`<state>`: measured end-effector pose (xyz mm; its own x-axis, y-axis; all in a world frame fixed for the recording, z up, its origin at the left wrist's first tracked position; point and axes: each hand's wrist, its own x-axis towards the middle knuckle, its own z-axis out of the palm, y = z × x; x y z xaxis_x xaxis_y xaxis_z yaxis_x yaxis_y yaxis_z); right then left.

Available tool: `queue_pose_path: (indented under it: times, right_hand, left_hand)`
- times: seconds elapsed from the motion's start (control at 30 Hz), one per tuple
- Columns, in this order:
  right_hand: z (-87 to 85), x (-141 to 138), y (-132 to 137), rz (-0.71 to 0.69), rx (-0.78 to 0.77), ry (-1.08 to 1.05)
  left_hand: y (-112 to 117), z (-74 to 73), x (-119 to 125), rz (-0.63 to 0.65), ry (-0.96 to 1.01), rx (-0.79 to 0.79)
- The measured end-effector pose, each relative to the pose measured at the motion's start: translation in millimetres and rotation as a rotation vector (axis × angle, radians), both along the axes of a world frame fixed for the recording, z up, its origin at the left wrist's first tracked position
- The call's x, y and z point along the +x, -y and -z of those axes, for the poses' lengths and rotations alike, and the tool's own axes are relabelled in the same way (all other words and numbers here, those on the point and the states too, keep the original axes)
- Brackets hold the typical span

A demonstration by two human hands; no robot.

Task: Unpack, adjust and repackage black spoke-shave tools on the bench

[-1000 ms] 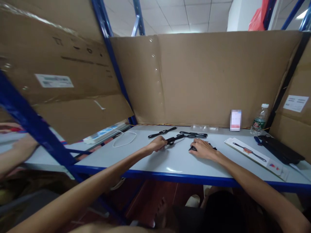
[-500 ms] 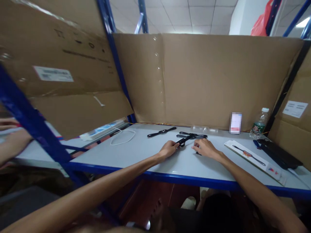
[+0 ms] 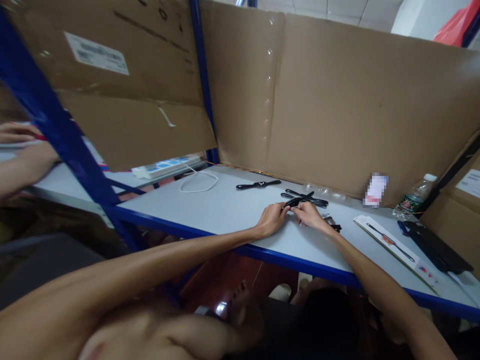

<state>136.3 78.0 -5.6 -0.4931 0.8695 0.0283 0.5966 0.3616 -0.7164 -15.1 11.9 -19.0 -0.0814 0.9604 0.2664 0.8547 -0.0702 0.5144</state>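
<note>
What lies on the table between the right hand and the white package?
A small black item lies between the right hand and the white package, in the head view.

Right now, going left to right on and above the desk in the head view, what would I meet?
White cable loop → left hand → right hand → black piece by the right wrist → pixelated upright rectangle → clear bottle with a green label.

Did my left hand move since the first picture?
Yes. Your left hand has moved to the right, farther from the white cable lying on the table.
</note>
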Motion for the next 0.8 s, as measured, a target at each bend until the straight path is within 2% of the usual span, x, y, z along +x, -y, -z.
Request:
queue_pose_path:
  times: [0.1,0.27,0.43,0.53,0.7,0.8]
  right_hand:
    - [-1.9,-0.1,4.5,0.025,-0.084,-0.055]
    - [-2.6,3.4,10.4,0.129,-0.279,-0.287]
    - [-2.1,3.8,12.7,0.138,-0.342,-0.361]
    - [-2.5,3.4,13.0,0.164,-0.203,-0.216]
    - [-6.4,11.9,14.5,0.021,0.390,0.267]
    - [-5.3,18.0,11.0,-0.005,0.558,0.298]
  left_hand:
    - [-4.0,0.4,3.1,0.027,-0.035,0.007]
    - [-8.4,-0.9,8.9,0.030,-0.140,-0.032]
    - [-5.6,-4.1,14.0,0.005,-0.238,-0.073]
    - [-5.0,-3.6,15.2,-0.008,-0.311,-0.106]
    - [-12.4,-5.3,9.8,-0.041,-0.256,-0.155]
    - [-18.4,-8.8,3.7,-0.039,-0.192,-0.215]
